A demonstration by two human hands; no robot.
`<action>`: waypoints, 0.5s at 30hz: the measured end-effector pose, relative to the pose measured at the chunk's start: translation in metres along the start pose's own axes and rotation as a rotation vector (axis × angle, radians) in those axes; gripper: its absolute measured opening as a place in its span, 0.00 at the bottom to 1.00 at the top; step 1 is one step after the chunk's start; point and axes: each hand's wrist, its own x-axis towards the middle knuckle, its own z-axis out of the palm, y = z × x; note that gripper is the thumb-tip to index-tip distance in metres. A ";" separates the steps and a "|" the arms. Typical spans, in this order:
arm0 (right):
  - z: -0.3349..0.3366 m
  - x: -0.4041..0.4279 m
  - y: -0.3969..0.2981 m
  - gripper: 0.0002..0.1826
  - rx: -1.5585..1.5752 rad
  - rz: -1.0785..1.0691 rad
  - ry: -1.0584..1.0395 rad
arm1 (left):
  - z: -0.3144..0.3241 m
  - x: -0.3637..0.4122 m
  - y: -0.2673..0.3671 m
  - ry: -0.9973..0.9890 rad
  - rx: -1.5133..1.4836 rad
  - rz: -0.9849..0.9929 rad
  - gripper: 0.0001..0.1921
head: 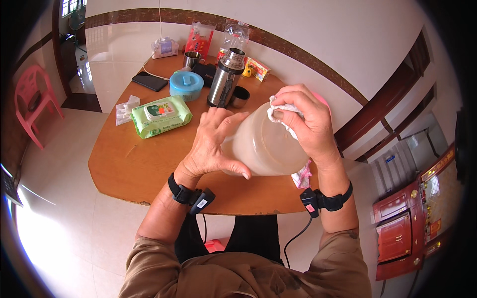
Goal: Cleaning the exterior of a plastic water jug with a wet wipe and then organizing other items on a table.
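Note:
A large cloudy plastic container lies tilted on its side above the wooden table, its round base turned to the right. My left hand grips its left part, thumb below and fingers above. In my right hand a crumpled white cloth or wipe is pinched and pressed against the rim of the base. Partly hidden under the container's right side, a pink-and-white cloth rests on the table. Part of something pink shows behind my right hand.
On the wooden table stand a green pack of baby wipes, a blue lidded container, an uncapped steel thermos, a dark cup and a steel cup. A black phone lies near a white cable. Thin cables hang from both wrist straps.

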 end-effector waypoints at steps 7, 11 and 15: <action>-0.003 -0.010 0.011 0.05 0.029 0.146 -0.123 | 0.018 -0.010 0.006 -0.163 -0.769 -0.315 0.54; -0.008 -0.012 0.007 0.05 0.042 0.162 -0.133 | 0.007 -0.003 0.010 -0.422 -0.825 -0.479 0.55; -0.006 -0.005 0.001 0.05 0.017 0.160 -0.121 | 0.029 -0.017 0.008 -0.132 -0.802 -0.350 0.55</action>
